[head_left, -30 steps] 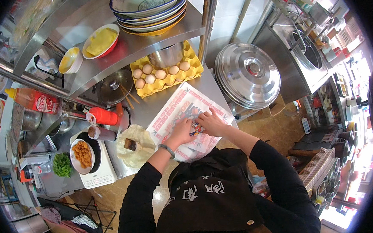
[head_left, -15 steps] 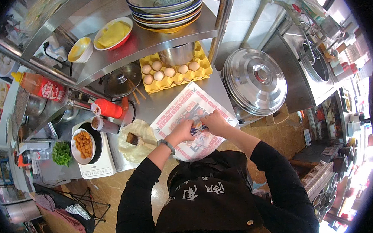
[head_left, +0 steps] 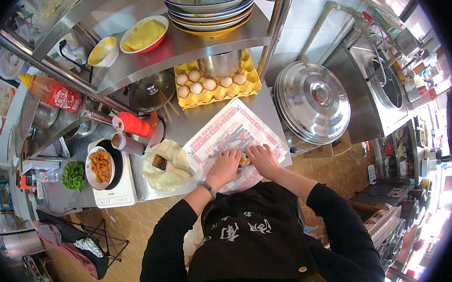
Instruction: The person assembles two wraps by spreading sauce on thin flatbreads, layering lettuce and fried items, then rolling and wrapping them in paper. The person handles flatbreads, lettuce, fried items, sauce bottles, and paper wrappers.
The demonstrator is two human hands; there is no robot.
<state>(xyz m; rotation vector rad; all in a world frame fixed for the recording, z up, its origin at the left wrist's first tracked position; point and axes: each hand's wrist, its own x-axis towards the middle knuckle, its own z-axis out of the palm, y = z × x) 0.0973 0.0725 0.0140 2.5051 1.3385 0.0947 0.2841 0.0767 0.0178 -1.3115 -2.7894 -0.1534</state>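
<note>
A white paper sheet with red and grey print [head_left: 218, 136] lies at an angle across the counter's front edge. On its near part rest my left hand [head_left: 226, 166] and my right hand [head_left: 262, 159], side by side, fingers stretched out over the paper. Between them shows a small blue and orange thing [head_left: 245, 159], mostly hidden; its kind I cannot make out. Left of the paper is a round pale flatbread [head_left: 155, 182], with a dark brown block-shaped thing with a pale end [head_left: 161, 163] on top.
Behind the paper stands a yellow egg tray [head_left: 218, 94] under a steel shelf [head_left: 194, 51] with stacked plates. A large lidded steel pot [head_left: 314, 102] is at the right. To the left are a red bottle [head_left: 133, 126] and a white cooktop [head_left: 116, 195] with a bowl of orange-brown food.
My fingers have gone from gripping the small blue and orange thing to stretching over the paper. Both hands have shifted slightly nearer my body.
</note>
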